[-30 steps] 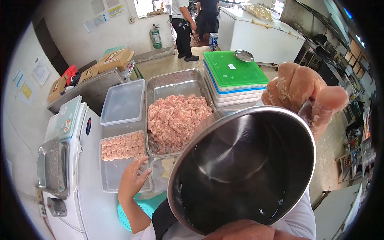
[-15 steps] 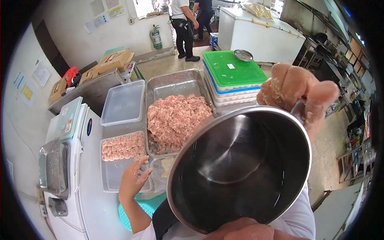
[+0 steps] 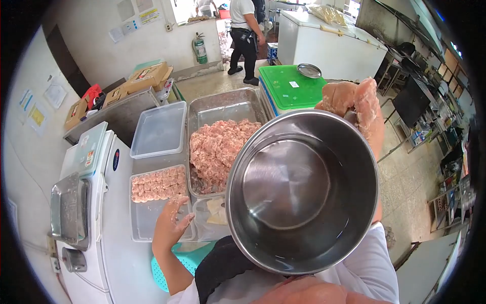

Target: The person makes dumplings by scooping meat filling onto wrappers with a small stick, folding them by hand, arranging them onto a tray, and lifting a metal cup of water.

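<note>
The round, shiny steel pot (image 3: 291, 182), containing clear liquid (image 3: 316, 243), tilts toward the viewer at the desk's (image 3: 147, 164) near edge, right hand (image 3: 354, 104) closed around its handle (image 3: 350, 117), left hand (image 3: 171, 223) half-open, empty.

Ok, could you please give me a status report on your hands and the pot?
Right hand grips steel pot, liquid inside. Left hand open, near shaped meat pieces. Pot partly blocks view of ground meat.
</note>
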### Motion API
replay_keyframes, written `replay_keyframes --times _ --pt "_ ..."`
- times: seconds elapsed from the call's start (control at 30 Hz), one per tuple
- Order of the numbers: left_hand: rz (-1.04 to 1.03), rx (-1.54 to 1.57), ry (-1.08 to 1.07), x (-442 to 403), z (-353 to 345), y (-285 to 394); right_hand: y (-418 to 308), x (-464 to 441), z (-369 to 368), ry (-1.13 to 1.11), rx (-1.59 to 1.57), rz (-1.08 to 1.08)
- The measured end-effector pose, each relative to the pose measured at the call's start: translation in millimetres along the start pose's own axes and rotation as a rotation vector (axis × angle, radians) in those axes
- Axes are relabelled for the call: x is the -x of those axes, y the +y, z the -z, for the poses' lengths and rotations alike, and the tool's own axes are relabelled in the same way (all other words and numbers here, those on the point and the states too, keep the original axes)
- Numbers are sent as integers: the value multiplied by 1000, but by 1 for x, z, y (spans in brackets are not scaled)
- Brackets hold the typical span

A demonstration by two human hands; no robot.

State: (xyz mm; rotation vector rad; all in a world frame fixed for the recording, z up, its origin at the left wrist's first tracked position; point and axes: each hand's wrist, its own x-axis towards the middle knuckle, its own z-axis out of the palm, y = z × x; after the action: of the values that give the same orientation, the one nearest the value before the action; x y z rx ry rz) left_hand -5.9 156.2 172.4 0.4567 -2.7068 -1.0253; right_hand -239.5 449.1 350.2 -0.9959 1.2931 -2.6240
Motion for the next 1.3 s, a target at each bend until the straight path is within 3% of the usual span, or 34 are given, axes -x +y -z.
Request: replay_keyframes --times 0.5,1.3 --pt "13 -51 -5 3 4 17 -10 7 5 26 86 -23" --pt "-1 -53 5 4 10 27 -51 23 20 23 250 298"
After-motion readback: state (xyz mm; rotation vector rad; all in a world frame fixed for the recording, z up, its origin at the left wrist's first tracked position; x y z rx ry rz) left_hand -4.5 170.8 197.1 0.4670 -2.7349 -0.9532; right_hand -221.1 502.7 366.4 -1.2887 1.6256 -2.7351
